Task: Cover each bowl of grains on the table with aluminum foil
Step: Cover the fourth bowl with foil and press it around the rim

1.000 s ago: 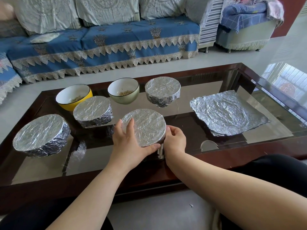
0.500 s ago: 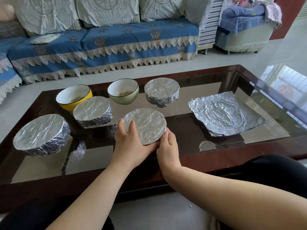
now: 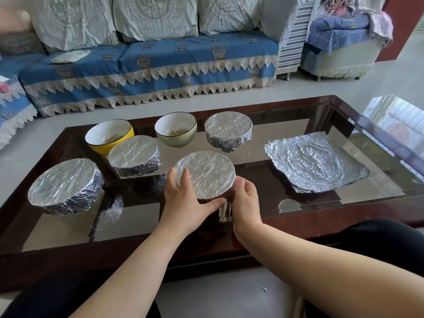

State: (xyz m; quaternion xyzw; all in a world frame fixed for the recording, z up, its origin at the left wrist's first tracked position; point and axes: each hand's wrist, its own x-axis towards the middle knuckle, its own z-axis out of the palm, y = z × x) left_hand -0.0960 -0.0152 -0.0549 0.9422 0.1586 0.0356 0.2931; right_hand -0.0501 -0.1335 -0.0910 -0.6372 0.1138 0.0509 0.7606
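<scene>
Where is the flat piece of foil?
In the head view the foil sheet lies flat on the right side of the table, to the right of the covered bowl between the hands.

Left hand (image 3: 183,198) and right hand (image 3: 245,198) cup the foil-covered bowl (image 3: 206,173) (two bowls beyond sit uncovered).

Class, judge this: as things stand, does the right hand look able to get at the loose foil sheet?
Probably yes: the foil sheet lies flat right of the right hand, with bare glass between them, once it lets go of the foil-covered bowl.
</scene>
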